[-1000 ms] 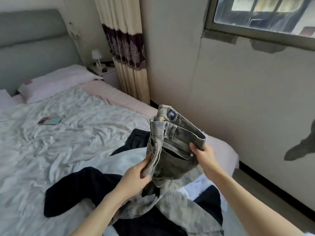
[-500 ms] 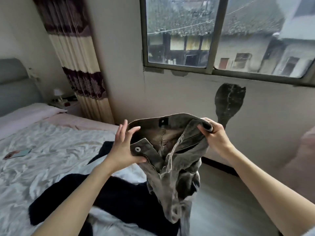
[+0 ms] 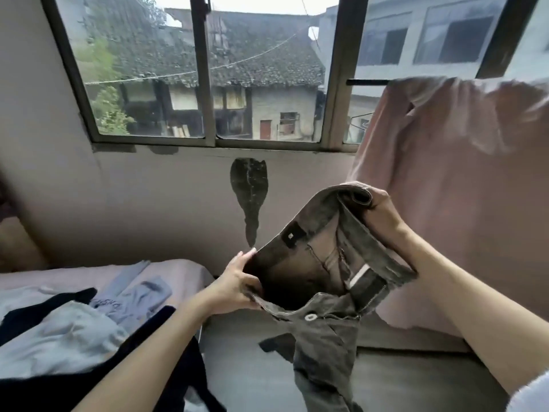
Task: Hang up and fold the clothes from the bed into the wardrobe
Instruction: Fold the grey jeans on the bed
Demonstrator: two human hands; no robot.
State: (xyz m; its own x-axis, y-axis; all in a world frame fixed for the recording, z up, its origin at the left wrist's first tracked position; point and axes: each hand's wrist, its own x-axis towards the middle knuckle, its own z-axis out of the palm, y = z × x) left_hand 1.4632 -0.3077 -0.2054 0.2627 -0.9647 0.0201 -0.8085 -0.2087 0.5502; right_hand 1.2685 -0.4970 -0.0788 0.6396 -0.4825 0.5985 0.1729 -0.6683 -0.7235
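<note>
- The step in hand looks like opening out the grey jeans (image 3: pixel 323 281) before folding or hanging them; judging from the bunched waistband, it should be pulled level between both hands so the legs drop straight and the seams line up.
- The left hand (image 3: pixel 234 288) grips the front edge of the waistband at lower centre, thumb and fingers (image 3: pixel 248 257) curled over the cloth near the metal button.
- The right hand (image 3: pixel 378 208) holds the far side of the waistband, right of centre, its fingers wrapped round the rolled edge.
- The jeans hang in the air in front of the wall below the window (image 3: pixel 205 69), clear of the bed (image 3: pixel 166 273); one leg trails towards the bottom edge.
- They are faded, washed grey denim, unbuttoned with the fly open, a dark label inside the back.
- More clothes (image 3: pixel 74 331), pale blue and black, lie heaped on the bed at lower left.
- No wardrobe shows here.
</note>
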